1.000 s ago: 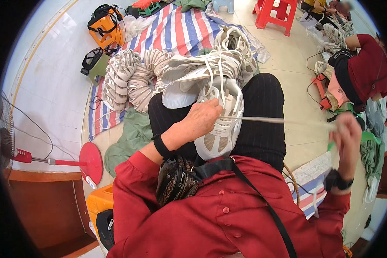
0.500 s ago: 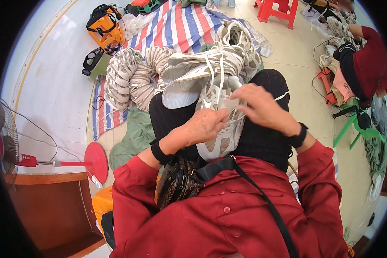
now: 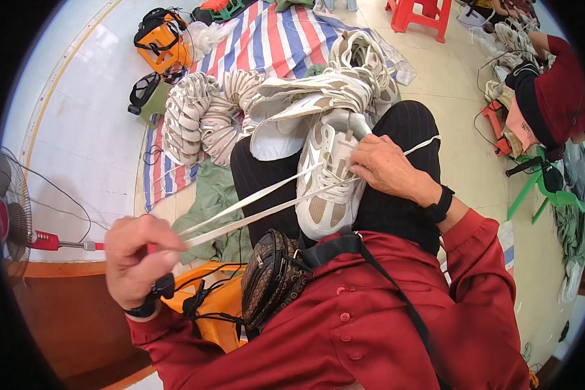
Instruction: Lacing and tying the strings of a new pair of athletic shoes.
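A white and beige sneaker (image 3: 317, 203) lies across my lap, its toe toward me. My left hand (image 3: 143, 257) is closed on white shoelaces (image 3: 253, 207), and two strands run taut from it to the sneaker's eyelets. At the sneaker's right side, my right hand (image 3: 391, 166) grips the edge by the lacing; its fingertips are partly hidden. Another lace end trails over my right knee. Just beyond the sneaker, a bundle of flat, unfilled shoe uppers (image 3: 292, 107) with loose laces rests against my knees.
Stacked rings of shoe uppers (image 3: 187, 120) lie on a striped sheet (image 3: 276, 42). To the left stand a fan (image 3: 16, 221) and an orange stool (image 3: 162, 49). A red stool (image 3: 422, 19) is at the far right, with another person (image 3: 562, 91) at right.
My left hand has swung from the sneaker out to the lower left, drawing the laces tight. The right hand has settled on the sneaker's right side.
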The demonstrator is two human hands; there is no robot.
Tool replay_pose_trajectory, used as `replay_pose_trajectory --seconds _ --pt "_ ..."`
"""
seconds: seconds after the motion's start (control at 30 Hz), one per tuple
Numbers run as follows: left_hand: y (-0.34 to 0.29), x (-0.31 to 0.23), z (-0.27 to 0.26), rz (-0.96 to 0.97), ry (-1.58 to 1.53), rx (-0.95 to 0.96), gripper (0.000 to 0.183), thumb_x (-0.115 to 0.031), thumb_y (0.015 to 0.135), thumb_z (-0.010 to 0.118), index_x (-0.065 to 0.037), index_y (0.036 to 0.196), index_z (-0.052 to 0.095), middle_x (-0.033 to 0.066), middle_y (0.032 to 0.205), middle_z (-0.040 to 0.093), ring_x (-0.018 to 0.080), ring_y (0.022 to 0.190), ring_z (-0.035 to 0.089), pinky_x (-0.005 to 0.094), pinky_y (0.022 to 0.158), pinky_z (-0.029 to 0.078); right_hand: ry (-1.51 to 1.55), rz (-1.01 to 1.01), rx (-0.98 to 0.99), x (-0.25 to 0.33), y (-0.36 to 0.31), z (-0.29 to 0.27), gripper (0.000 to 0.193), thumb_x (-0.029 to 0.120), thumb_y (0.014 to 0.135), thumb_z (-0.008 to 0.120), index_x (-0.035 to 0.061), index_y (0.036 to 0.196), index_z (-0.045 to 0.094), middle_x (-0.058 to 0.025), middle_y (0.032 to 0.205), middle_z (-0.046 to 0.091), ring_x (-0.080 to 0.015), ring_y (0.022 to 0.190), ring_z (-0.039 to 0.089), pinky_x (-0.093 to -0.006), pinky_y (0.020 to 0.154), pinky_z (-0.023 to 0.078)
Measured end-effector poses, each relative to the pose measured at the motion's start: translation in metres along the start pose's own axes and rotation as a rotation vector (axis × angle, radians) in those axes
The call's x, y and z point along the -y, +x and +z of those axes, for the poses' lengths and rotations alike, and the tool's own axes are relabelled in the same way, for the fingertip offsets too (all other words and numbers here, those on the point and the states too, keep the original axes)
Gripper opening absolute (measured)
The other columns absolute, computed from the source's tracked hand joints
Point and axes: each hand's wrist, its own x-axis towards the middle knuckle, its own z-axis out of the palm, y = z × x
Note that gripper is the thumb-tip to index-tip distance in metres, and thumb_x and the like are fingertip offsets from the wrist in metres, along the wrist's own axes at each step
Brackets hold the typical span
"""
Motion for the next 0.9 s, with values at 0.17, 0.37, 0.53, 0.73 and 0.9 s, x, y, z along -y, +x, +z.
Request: replay_pose_trajectory --seconds 0.17,0.37,0.53,0.73,0.9 --pt "-0.039 0.009 -0.032 0.265 -0.12 -0.505 0.016 -0.014 0.082 0.064 -0.004 0.073 0.056 0.0022 0.059 0.055 0.0116 0.048 0.05 0.026 0.046 0.04 0.046 -0.007 0.037 0.005 0.011 0.001 0.011 0.018 0.081 0.064 0.0073 0.08 0.065 -0.0074 0.081 0.061 -0.0262 0.091 0.056 -0.0436 0.076 0.042" --pt "-0.013 0.011 -0.062 -0.152 -0.025 -0.798 0.011 -0.01 0.091 0.058 -0.001 0.087 0.053 -0.0003 0.075 0.045 0.0104 0.07 0.054 0.0231 0.061 0.04 0.199 0.008 -0.008 0.004 0.001 0.005 0.009 0.016 0.08 0.065 0.0082 0.084 0.066 -0.0068 0.086 0.061 -0.0266 0.101 0.055 -0.0429 0.08 0.042" --pt "0.07 0.079 -0.069 -0.024 0.328 -0.695 0.026 -0.009 0.093 0.056 0.002 0.117 0.057 0.0087 0.109 0.063 0.0177 0.103 0.059 0.0289 0.091 0.045 0.29 -0.053 0.069 0.01 -0.01 0.008 0.013 0.015 0.078 0.066 0.0089 0.09 0.064 -0.0064 0.095 0.061 -0.0271 0.11 0.053 -0.0426 0.085 0.041" --pt "0.119 0.138 -0.018 0.142 0.664 -0.593 0.05 -0.007 0.08 0.066 -0.004 0.128 0.053 0.0166 0.13 0.053 0.0258 0.117 0.054 0.0332 0.099 0.042 0.078 -0.056 0.038 0.02 -0.016 0.011 0.032 0.008 0.072 0.069 0.0072 0.102 0.059 -0.0089 0.099 0.058 -0.0283 0.111 0.052 -0.0429 0.085 0.041" --pt "0.092 0.112 0.105 0.183 0.203 0.004 0.022 -0.004 0.081 0.064 -0.004 0.104 0.064 0.0102 0.093 0.069 0.0234 0.084 0.067 0.0331 0.074 0.052 0.028 -0.09 0.012 0.02 -0.012 0.012 0.027 0.006 0.072 0.067 0.0062 0.096 0.056 -0.0095 0.095 0.057 -0.0288 0.105 0.053 -0.0426 0.081 0.042"
